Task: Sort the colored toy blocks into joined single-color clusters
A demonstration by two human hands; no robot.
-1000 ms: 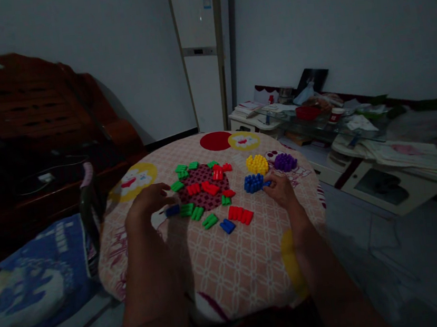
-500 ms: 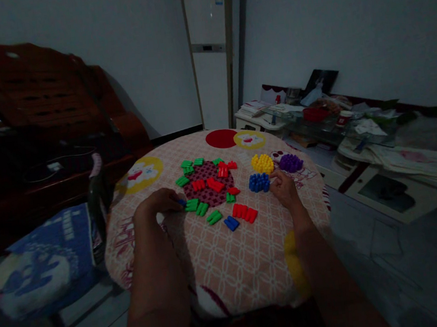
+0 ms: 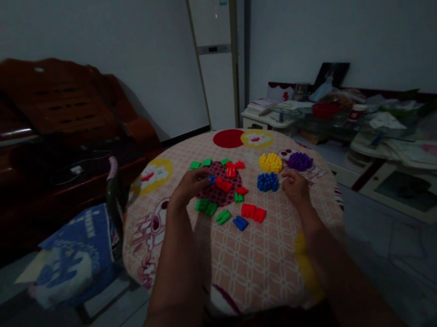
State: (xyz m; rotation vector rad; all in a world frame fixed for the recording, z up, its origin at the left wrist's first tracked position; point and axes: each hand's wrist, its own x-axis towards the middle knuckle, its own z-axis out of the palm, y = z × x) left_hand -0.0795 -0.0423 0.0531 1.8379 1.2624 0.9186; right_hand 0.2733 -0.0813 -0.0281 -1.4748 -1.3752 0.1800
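The blue block [image 3: 211, 179] I'm following is at the fingertips of my left hand [image 3: 189, 186], over the dark red patch near the far middle of the desk [image 3: 251, 265]. I see only a sliver of it; the fingers cover the rest. That grip is narrow, pinched on the block, though I can't make out how the thumb sits. Just beside it, a red block [image 3: 224, 184] shows next to the fingertips, and I can't tell whether the two touch. The hand may also be covering other pieces on the patch.

My right hand [image 3: 296, 190] is just beside a blue cluster [image 3: 267, 182], its fingers loosely curled. I can't tell whether that grip has anything in it: the palm faces away from me and the light is poor. Behind the blue cluster are a yellow cluster [image 3: 270, 163] and a purple cluster [image 3: 300, 161], too small for me to count their knobs.

Nearer me lie a blue pair [image 3: 240, 223] and a red row [image 3: 253, 213]. My forearms hide parts of the desk's patterned cloth. Farther out, the wooden settee [image 3: 56, 106] sinks into shadow, the tall white appliance [image 3: 219, 84] is cut off at the top, and the clutter on the right-hand cabinet [image 3: 363, 177] blurs together.
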